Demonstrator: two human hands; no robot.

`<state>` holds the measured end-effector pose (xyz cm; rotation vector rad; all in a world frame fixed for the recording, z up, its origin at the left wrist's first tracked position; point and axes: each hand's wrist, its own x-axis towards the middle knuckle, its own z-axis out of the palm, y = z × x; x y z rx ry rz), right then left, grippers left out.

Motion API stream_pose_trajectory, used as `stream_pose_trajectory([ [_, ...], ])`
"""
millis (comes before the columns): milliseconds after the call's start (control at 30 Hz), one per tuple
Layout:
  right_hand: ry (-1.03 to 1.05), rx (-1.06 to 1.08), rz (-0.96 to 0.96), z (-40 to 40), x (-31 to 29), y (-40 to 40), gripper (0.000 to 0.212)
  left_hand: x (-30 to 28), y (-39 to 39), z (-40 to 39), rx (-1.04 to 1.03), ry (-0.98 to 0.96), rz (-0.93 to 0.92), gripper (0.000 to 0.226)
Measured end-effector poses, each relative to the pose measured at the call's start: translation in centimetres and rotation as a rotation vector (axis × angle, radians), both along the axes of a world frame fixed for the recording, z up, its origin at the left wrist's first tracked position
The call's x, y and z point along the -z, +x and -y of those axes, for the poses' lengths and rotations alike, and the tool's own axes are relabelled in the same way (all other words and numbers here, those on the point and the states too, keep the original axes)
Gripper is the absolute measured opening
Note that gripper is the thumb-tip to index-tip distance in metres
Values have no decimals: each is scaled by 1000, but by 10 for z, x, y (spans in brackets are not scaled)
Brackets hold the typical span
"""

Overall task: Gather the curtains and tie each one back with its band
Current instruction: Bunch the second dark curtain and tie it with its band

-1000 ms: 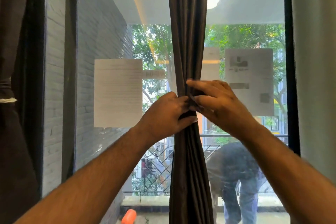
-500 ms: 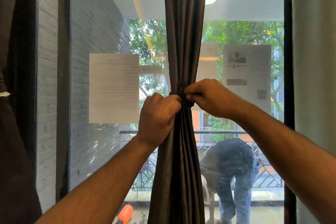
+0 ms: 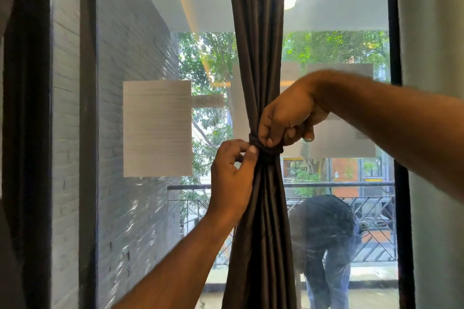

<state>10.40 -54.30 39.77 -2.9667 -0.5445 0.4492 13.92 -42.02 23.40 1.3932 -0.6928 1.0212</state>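
Head view: the curtain [image 3: 258,57] hangs upright between the hands, its band [image 3: 267,150] wound level across it. Left hand [image 3: 232,178] pinches the band's left end; right hand [image 3: 286,118], above, grips its right side.

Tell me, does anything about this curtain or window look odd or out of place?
Nothing stands out as damaged or askew. The dark curtain hangs gathered mid-window, cinched by its band. The left hand pinches the band's left side; the right hand grips it from above. Papers on the glass hang straight.
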Motion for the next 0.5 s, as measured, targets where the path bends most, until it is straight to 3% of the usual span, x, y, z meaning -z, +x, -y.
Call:
stream_pose_trajectory([
  [167,95,-65,-85,9,-1,-4,35,1,-11,-6,119,66,30,5],
  [233,149,-88,-92,13,2,-4,38,0,-12,-9,126,132,25,15],
  [333,214,-103,-103,20,4,-6,38,-7,-14,-12,20,266,71,24],
  [500,377,-95,-41,30,9,-4,28,-18,-11,-23,-223,394,365,12],
])
